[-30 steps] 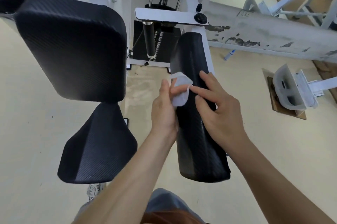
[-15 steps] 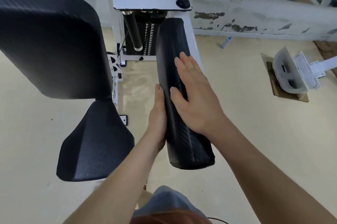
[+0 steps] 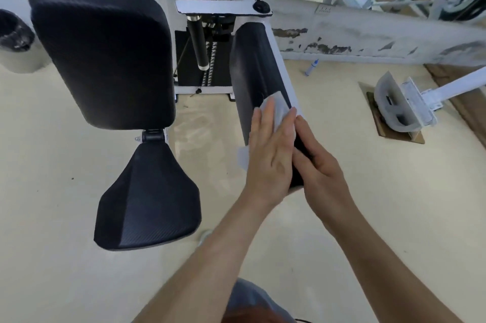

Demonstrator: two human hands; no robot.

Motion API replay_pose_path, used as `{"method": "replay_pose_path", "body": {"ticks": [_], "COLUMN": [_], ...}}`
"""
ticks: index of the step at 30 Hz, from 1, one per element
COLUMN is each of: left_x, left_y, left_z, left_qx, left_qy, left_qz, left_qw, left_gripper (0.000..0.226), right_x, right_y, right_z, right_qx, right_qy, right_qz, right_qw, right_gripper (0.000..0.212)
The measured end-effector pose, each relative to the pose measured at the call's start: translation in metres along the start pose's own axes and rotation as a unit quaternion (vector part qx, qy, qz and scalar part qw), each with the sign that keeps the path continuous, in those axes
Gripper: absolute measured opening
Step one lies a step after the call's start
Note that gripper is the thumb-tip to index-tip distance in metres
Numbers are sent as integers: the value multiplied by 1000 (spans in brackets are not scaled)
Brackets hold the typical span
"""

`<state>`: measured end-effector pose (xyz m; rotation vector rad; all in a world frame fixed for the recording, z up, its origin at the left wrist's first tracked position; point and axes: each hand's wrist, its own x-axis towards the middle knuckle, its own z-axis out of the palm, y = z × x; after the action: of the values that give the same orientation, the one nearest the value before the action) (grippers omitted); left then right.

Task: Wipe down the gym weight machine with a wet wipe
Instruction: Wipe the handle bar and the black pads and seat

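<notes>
The long black arm pad (image 3: 252, 65) of the white weight machine runs from the middle of the view down toward me. My left hand (image 3: 271, 154) lies flat on the pad's lower part with straight fingers, pressing a white wet wipe (image 3: 279, 108) against it. The wipe shows past my fingertips and at the left of my palm. My right hand (image 3: 323, 173) sits against the pad's right side near its lower end, fingers curled round the edge. The pad's lower end is hidden under both hands.
The machine's black backrest (image 3: 105, 54) and seat (image 3: 147, 201) stand to the left. A weight stack (image 3: 210, 70) and white frame are behind the pad. A small bottle (image 3: 311, 66) lies on the floor by the wall. A white foot plate (image 3: 402, 104) is at right.
The wipe went from between both hands to under my left hand, now flat on top of the pad. My right hand slid off the pad's top to grip its right side.
</notes>
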<state>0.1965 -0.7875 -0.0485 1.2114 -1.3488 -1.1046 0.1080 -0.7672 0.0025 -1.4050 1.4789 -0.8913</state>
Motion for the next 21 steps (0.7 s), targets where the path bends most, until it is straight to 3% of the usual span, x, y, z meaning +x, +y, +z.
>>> {"method": "replay_pose_path", "body": {"ticks": [3,5,8,11,13,14,17,19,21], "left_x": [-12,-42,-56,-54,-59,-65,-81,-84,-81], "left_y": [-5,-7,-3,0,2,1,-7,-11,-9], "left_z": [2,4,-12,-31,-34,-35,-32,-24,-21], "left_qx": [53,56,-115,-276,-355,-332,-36,21,-14], "left_qy": [0,-27,-79,-76,-7,50,172,159,127], "left_qz": [56,91,18,-49,-125,-142,-86,-51,-54], "left_qw": [997,994,990,957,926,931,981,986,990], "left_gripper": [45,53,70,39,29,30,28,16,14], "right_x": [-20,-21,-18,-17,-17,-17,-13,-2,13], "right_y": [-3,-8,-2,12,19,19,12,-2,-20], "right_z": [5,9,12,4,-3,-4,0,8,14], "right_qx": [-41,-117,-246,-378,-455,-478,-541,-584,-599], "right_qy": [81,82,24,-3,-21,-25,18,73,89], "right_qz": [-55,-106,-155,-205,-243,-249,-257,-266,-288], "right_qw": [994,984,956,903,857,842,801,763,741], "right_gripper": [47,42,41,45,47,47,39,31,36]}}
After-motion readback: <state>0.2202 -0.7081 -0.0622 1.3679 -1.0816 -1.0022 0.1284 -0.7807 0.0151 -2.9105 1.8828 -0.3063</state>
